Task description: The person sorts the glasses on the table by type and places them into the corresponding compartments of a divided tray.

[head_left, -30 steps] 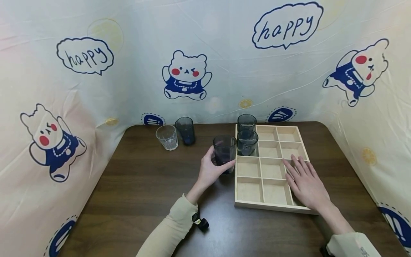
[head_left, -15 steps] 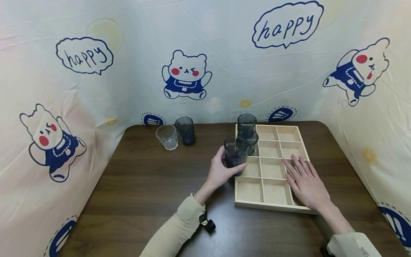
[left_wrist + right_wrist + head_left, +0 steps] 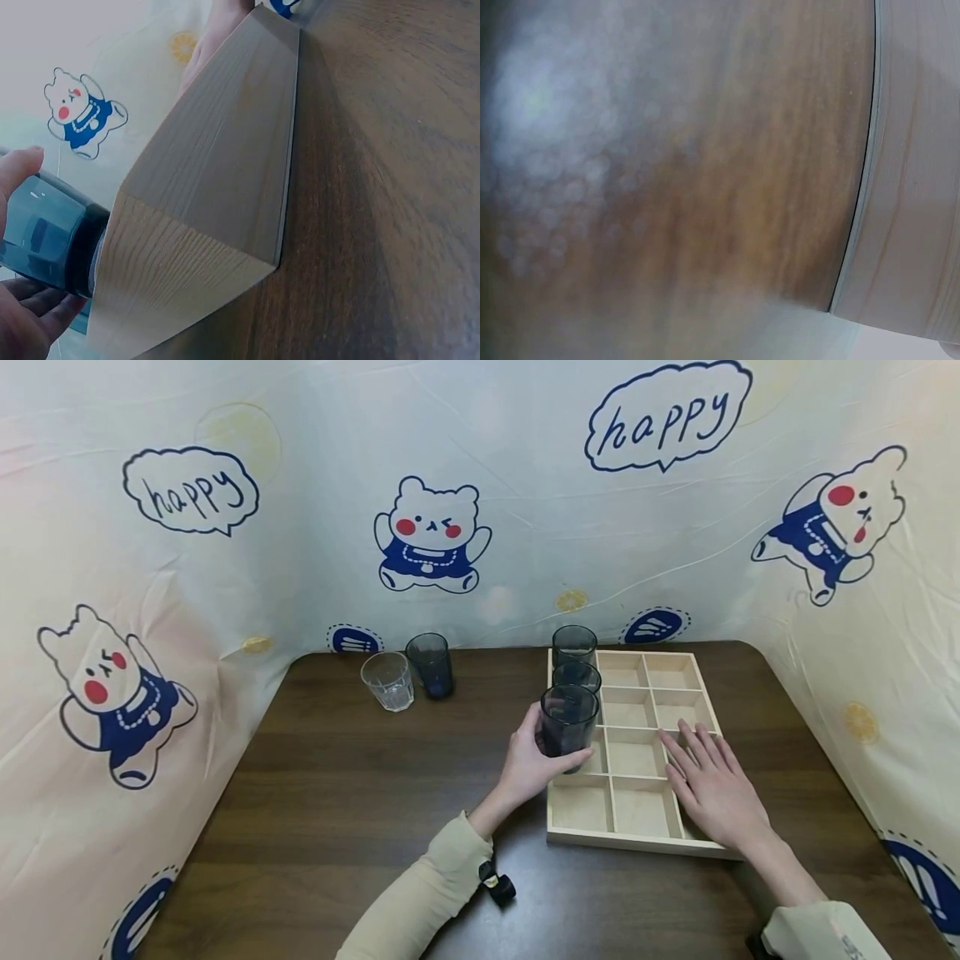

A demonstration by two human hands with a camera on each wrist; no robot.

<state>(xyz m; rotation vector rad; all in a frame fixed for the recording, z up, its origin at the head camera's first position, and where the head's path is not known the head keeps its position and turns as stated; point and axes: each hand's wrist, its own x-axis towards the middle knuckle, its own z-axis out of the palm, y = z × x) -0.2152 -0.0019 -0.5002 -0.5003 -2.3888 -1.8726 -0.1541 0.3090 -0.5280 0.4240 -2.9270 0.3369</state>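
My left hand (image 3: 528,760) grips a dark tinted drinking glass (image 3: 568,722) between thumb and fingers. It holds the glass upright over the left column of a pale wooden compartment tray (image 3: 637,843), at the third row from the back. In the left wrist view the bluish glass (image 3: 45,232) has its base right at the tray's wall (image 3: 210,150). Two more dark glasses stand in that column's back compartments: a rear glass (image 3: 574,643) and a nearer glass (image 3: 577,675), partly hidden by the held one. My right hand (image 3: 716,789) rests with fingers spread on the tray's right side.
A clear faceted glass (image 3: 390,683) and a dark blue tinted glass (image 3: 431,667) stand side by side at the back left of the brown table (image 3: 337,793). Behind the table hangs a printed cloth (image 3: 315,568) with cartoon bears.
My left hand has carried the dark glass rightward, from beside the tray's left edge to over its left column. The right hand has stayed put on the tray.
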